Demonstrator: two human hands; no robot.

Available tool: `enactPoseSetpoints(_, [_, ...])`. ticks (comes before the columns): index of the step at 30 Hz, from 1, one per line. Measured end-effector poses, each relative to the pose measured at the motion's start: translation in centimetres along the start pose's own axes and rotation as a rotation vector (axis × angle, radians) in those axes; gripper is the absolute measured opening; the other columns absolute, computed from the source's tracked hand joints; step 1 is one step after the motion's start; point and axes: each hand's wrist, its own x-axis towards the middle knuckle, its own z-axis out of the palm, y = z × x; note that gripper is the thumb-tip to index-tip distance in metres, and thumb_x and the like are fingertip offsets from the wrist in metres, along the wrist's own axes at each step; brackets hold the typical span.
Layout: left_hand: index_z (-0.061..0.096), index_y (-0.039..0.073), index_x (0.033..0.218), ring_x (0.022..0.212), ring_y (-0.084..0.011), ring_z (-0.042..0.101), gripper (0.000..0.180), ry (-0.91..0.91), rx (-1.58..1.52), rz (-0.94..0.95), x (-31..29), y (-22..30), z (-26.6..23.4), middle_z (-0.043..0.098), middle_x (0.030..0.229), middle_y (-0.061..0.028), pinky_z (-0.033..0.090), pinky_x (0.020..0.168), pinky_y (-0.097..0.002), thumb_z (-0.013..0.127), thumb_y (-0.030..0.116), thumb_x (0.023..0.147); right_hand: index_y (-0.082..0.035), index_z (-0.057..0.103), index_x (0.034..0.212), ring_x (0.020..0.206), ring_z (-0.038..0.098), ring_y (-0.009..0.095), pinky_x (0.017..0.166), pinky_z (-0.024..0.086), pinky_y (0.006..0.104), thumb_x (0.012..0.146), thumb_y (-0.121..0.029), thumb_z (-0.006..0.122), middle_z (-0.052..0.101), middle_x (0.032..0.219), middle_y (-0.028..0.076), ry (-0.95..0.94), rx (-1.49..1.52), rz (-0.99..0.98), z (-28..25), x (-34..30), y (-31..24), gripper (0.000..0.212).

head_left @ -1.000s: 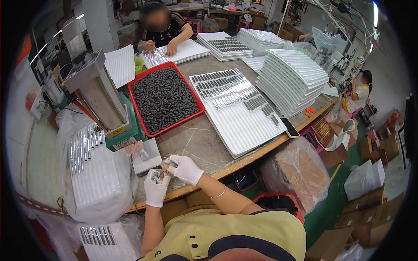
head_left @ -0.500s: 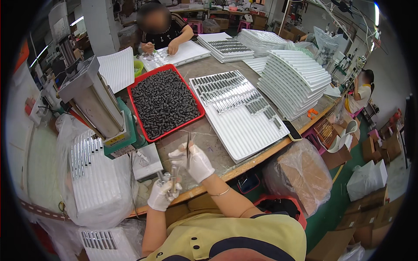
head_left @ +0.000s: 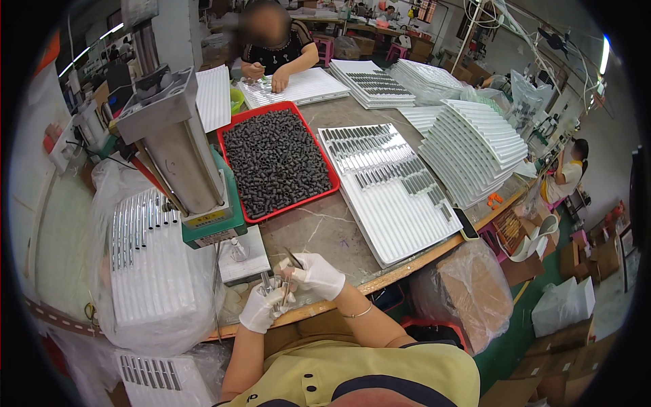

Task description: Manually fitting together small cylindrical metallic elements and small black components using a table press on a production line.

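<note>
Near the table's front edge, my left hand (head_left: 260,309), in a white glove with fingertips showing, is closed around a few shiny metal tubes (head_left: 266,281). My right hand (head_left: 320,276), gloved the same way, meets it from the right, its fingers pinched at the tube ends. A thin dark pointed tool (head_left: 293,260) sticks up from the right hand; its exact kind is unclear. Just beyond the left hand stands a green-based press (head_left: 183,163) with a white plate (head_left: 243,258) under it. Behind my hands lies a red tray (head_left: 330,178) heaped with small black plastic parts (head_left: 274,159).
A white ribbed board (head_left: 400,234) with rows of metal tubes lies right of the tray. Stacked ribbed boards (head_left: 475,149) and a phone (head_left: 465,224) are farther right. More tubes rest on wrapped boards (head_left: 146,285) at left. Across the table a co-worker's hands (head_left: 279,78) handle parts.
My view has shifted, moving the whole scene in the picture. My right hand has come down against the left, and the dark tool has tilted from upright to slanting.
</note>
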Motion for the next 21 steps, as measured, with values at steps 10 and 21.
enactPoseSetpoints(10, [0.058, 0.004, 0.089, 0.049, -0.0059, 0.049, 0.017, 0.039, 0.215, 0.167, -0.2, 0.4, -1.9, 0.063, 0.072, -0.0052, 0.035, 0.041, -0.0173, 0.064, 0.018, 0.082, -0.002, 0.061, 0.096, 0.061, 0.051, 0.006, 0.052, 0.042, 0.0222, 0.086, -0.025, 0.059, 0.059, 0.072, 0.000, 0.110, -0.297, -0.034, 0.8, 1.9, 0.0, 0.024])
enactPoseSetpoints(21, [0.058, 0.004, 0.089, 0.054, -0.0075, 0.051, 0.021, 0.156, -0.048, 0.075, 0.6, 0.1, -0.2, 0.061, 0.071, -0.0062, 0.039, 0.045, -0.0189, 0.070, 0.018, 0.079, -0.007, 0.048, 0.105, 0.065, 0.049, 0.018, 0.059, 0.044, 0.0312, 0.095, -0.049, 0.028, 0.055, 0.078, 0.005, 0.504, 0.897, 0.014, 3.0, 4.2, 0.6, 0.048])
